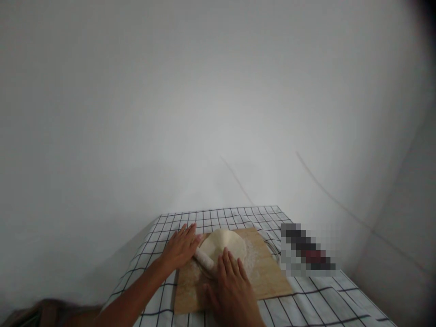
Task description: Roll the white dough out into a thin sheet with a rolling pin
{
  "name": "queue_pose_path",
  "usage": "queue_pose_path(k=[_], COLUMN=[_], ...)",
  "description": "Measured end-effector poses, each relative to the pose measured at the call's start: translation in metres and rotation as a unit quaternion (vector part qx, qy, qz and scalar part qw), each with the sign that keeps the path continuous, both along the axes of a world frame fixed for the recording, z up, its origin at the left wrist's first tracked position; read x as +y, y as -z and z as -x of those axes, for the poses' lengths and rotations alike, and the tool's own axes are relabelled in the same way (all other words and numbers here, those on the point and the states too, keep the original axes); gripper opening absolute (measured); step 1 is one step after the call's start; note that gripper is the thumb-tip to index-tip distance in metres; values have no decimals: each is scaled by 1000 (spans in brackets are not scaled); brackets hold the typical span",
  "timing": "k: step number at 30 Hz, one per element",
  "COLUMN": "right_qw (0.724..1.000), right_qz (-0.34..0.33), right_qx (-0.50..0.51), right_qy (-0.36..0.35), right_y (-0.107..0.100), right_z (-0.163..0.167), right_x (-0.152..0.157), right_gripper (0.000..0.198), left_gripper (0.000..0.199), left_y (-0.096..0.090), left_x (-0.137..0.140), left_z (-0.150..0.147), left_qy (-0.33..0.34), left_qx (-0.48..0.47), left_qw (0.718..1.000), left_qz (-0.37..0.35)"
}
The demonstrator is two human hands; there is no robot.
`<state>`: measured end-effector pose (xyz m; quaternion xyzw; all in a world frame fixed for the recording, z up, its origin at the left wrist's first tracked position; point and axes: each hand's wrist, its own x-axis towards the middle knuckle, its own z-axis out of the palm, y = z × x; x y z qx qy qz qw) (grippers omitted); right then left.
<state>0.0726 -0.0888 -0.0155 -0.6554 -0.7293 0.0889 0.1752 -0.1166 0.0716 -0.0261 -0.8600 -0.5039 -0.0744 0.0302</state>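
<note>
A pale rolling pin (pixel 205 260) lies slantwise over the near left part of a round, flat sheet of dough (pixel 221 240). My left hand (pixel 180 247) rests on the pin's far left end, fingers stretched out forward. Over the pin's near right end lies my right hand (pixel 233 286), palm down, its fingers straight and reaching onto the dough; it hides that end of the pin. Under the dough is a wooden board (pixel 269 279), dusted with white flour to the right of the sheet.
A white cloth with a black grid (pixel 235 217) covers the table. Right of the board is a pixelated dark and red patch (pixel 308 249), its content unrecognisable. Beside the board's right edge a thin curved object (pixel 272 247) shows. A plain wall (pixel 218 113) stands behind the table.
</note>
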Motion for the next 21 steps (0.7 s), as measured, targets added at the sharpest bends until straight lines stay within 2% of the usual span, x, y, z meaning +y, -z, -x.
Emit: queue_pose_path(k=[4,8,12,15,18,21], right_qw=[1000,999,995,993,993,994], right_qz=[6,7,-32,-58,-38,-13], right_qx=[-11,-44,-59,-73,-105,-110], right_qy=[-2,23,68,70,38,13], right_y=[-1,-2,11,23,28,29], right_z=[-1,-17,-39,-52,-59,-61], right_x=[4,18,35,43,47,46], right_gripper=[71,72,64,57,55,53], left_gripper=[57,55,57,63,63,53], left_y=[-6,-10,-14,-15,-12,-3], left_x=[2,16,36,49,57,56], left_z=[-13,-42,-78,-99,-105,-95], left_qy=[-12,-21,-10,23,49,64], left_qx=[3,-9,-33,-48,-53,-50], left_qw=[1000,1000,999,998,996,996], left_qz=[11,19,29,37,43,38])
